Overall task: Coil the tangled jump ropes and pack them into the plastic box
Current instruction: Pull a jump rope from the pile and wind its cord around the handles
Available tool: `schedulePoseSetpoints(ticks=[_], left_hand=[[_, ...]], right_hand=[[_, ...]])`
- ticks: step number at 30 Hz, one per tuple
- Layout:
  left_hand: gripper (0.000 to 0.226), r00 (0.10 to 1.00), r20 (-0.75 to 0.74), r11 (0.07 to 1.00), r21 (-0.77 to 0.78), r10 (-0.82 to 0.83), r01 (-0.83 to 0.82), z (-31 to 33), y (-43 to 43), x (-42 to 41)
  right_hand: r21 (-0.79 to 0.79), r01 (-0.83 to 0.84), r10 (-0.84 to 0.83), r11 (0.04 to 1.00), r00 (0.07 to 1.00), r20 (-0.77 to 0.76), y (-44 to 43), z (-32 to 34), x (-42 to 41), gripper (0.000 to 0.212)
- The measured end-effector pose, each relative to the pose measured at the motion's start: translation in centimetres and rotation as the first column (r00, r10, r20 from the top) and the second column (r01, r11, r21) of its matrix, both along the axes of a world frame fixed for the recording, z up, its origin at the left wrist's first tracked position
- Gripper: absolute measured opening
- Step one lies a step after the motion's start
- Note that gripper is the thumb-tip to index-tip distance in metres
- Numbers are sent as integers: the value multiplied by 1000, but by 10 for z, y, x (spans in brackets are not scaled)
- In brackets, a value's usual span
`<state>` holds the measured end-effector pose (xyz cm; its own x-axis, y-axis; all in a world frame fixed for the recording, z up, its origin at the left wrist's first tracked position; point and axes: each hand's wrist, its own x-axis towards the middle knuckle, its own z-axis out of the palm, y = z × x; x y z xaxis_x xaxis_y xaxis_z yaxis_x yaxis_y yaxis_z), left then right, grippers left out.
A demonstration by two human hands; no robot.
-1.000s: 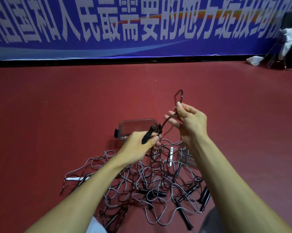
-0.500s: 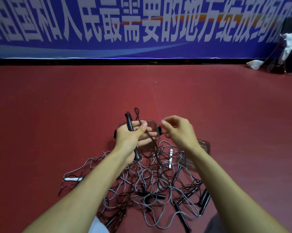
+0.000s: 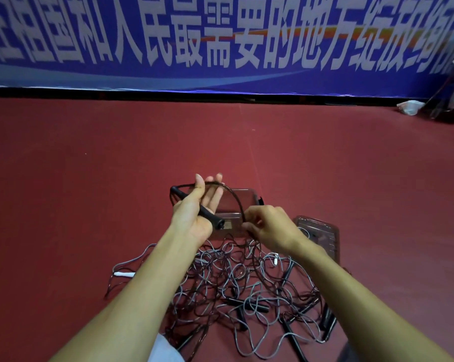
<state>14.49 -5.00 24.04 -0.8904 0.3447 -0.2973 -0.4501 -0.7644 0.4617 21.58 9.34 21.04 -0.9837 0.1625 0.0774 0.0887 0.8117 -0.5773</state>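
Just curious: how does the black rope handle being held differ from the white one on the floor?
The black cylindrical handle is dark; the white handle is pale. The black handle is held raised by the left hand; the white handle lies untouched on the red floor. Both end cords.

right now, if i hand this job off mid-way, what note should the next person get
Hands: left grip holds a black handle across the palm. The right grip pinches the cord that arches over from it.
Things: the clear box sits open on the floor behind the hands, with its lid to its right. The tangled pile lies nearer.
Done: one rope is partly lifted; no coil shows in the box.
Left: coil this rope, pack it, then do the rest.
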Motion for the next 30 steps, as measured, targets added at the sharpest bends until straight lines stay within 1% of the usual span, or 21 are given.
schedulePoseSetpoints(ticks=[2, 4, 6, 9, 11, 12, 14, 15, 17, 19, 20, 23, 25, 26, 28, 29, 30], left_hand=[[15, 998, -32, 993, -103, 47, -50, -3, 0, 0], [10, 993, -78, 973, -208, 90, -104, -6, 1, 0], [12, 988, -126, 953, -278, 86, -119, -8, 1, 2], [21, 980, -196, 934, -345, 27, -95, -10, 5, 6], [27, 963, -264, 900, -431, -61, -61, -13, 9, 9], [28, 944, -307, 867, -497, -125, -46, -15, 12, 11], [23, 878, -391, 769, -638, -277, -42, -21, 16, 14], [20, 829, -431, 714, -698, -356, -57, -25, 18, 15], [15, 702, -491, 596, -795, -517, -117, -32, 21, 17], [12, 580, -484, 502, -853, -655, -146, -35, 23, 20], [13, 541, -468, 485, -866, -699, -122, -35, 23, 22], [17, 448, -447, 488, -872, -774, -26, -38, 25, 25], [16, 418, -454, 513, -858, -787, 32, -37, 27, 28], [15, 426, -459, 529, -847, -780, 55, -37, 29, 30], [8, 472, -484, 565, -824, -737, 37, -37, 33, 32], [6, 509, -496, 580, -814, -704, 8, -36, 35, 34], [7, 553, -505, 597, -802, -662, -18, -36, 38, 34]], right_hand=[[16, 64, -63, 998, 997, -53, 1, -2, -1, 7], [-52, 143, -149, 988, 980, -135, 3, -1, -1, 7], [-195, 189, -230, 962, 950, -210, 3, 3, 0, 9], [-394, 186, -308, 900, 910, -276, 4, 11, 2, 13], [-552, 161, -363, 818, 889, -279, 3, 16, 4, 14], [-644, 135, -388, 753, 881, -270, 3, 19, 6, 13], [-784, 68, -416, 616, 874, -251, 0, 29, 8, 12], [-828, 39, -425, 560, 871, -246, 0, 32, 9, 13], [-891, -5, -455, 455, 858, -237, 1, 38, 10, 14], [-937, -33, -499, 346, 840, -214, 6, 42, 11, 15], [-954, -51, -515, 295, 832, -204, 9, 44, 12, 16], [-986, -94, -554, 138, 818, -156, 17, 46, 15, 16], [-993, -105, -586, 55, 802, -117, 23, 46, 16, 16], [-994, -105, -603, 24, 792, -98, 25, 46, 15, 15], [-996, -85, -625, -7, 778, -62, 29, 43, 14, 15], [-998, -68, -632, 4, 773, -55, 32, 42, 14, 14], [-998, -43, -635, 37, 771, -57, 34, 39, 14, 14]])
